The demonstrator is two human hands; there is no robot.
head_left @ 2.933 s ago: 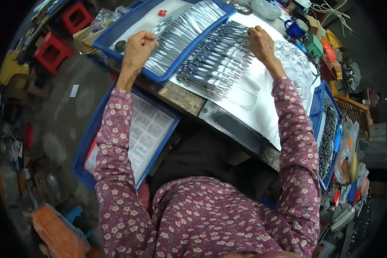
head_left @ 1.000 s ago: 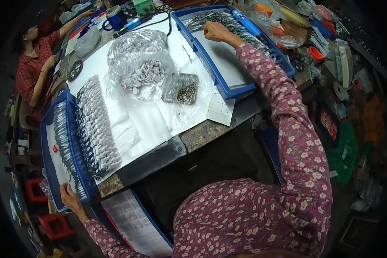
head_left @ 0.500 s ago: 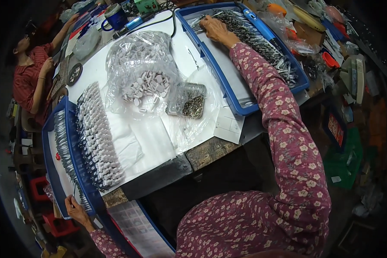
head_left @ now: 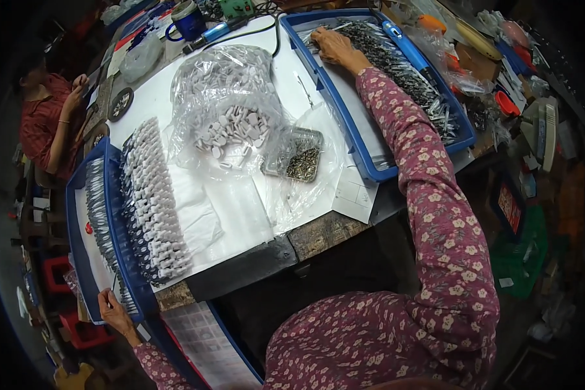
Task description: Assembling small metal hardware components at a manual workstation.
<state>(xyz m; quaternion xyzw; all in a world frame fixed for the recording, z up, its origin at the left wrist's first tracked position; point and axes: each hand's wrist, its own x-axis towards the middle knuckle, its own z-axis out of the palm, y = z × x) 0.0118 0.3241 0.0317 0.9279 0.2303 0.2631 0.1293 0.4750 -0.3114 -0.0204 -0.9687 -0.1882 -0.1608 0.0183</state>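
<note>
My right hand (head_left: 337, 49) reaches into the far left part of a large blue tray (head_left: 335, 97). Its fingers are curled down onto a heap of thin dark and silvery metal pieces (head_left: 396, 68); what they grip is hidden. At the lower left, my left hand (head_left: 116, 314) is pinched at the near end of a smaller blue tray (head_left: 114, 214). A thin dark rod-like piece (head_left: 114, 281) sticks up from its fingertips. Rows of slender silvery pieces (head_left: 97, 208) lie in that tray, with a small red thing (head_left: 88, 228) beside them.
Stacked white-ended pieces (head_left: 153, 201) line the table's left. A plastic bag of small white parts (head_left: 231, 133) and a clear box of brassy bits (head_left: 302, 162) lie mid-table. A blue electric screwdriver (head_left: 406, 45) rests across the right tray. A co-worker (head_left: 49, 123) sits far left.
The view has shifted slightly, so the table appears a little farther right. Both my hands stay at their trays. The co-worker's outstretched arm has drawn in, bringing the hands close together.
</note>
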